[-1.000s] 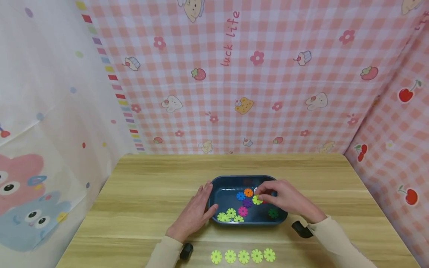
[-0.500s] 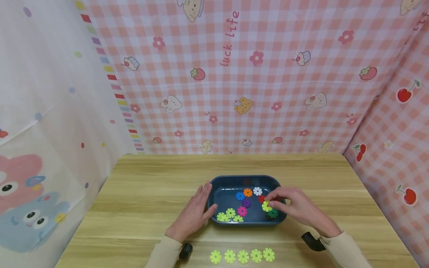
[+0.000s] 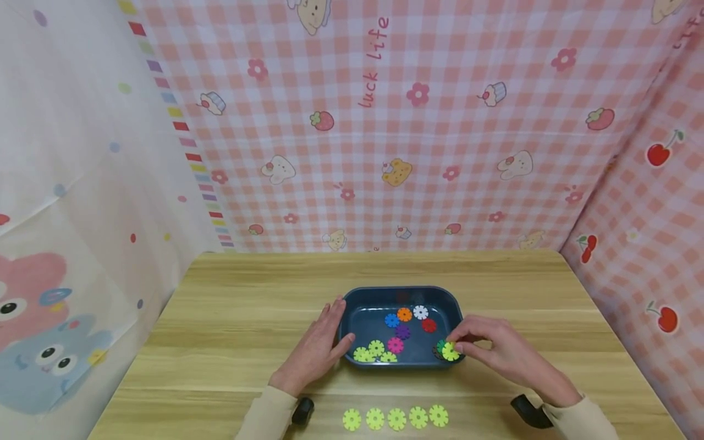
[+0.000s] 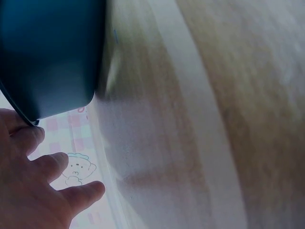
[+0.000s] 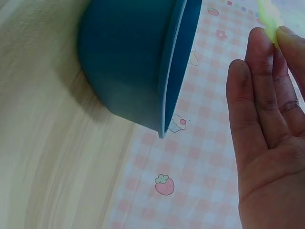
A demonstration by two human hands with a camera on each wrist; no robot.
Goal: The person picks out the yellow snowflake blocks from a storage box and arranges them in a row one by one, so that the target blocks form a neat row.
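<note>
Right hand [image 3: 503, 348] pinches a yellow-green disc [image 3: 453, 355]; blue tray [image 3: 370, 322] just left of it. Left hand [image 3: 311, 352], fingers spread, touches tray's other end. Five similar discs [image 3: 391, 420] lie between the forearms.

Green disc [image 3: 441, 345] partly covered by yellow-green disc [image 3: 450, 351], dark blue tray [image 4: 50, 57] cropped in left wrist view, right hand [image 5: 269, 143] cut off in right wrist view

Pink-checked cloth [image 3: 352, 146] lettered "luck life" hung across upper centre; dotted white cloth [image 3: 93, 201] draped at left; cherry-print cloth [image 3: 627, 281] at right; wood-grained table [image 3: 258, 287] seen below.
</note>
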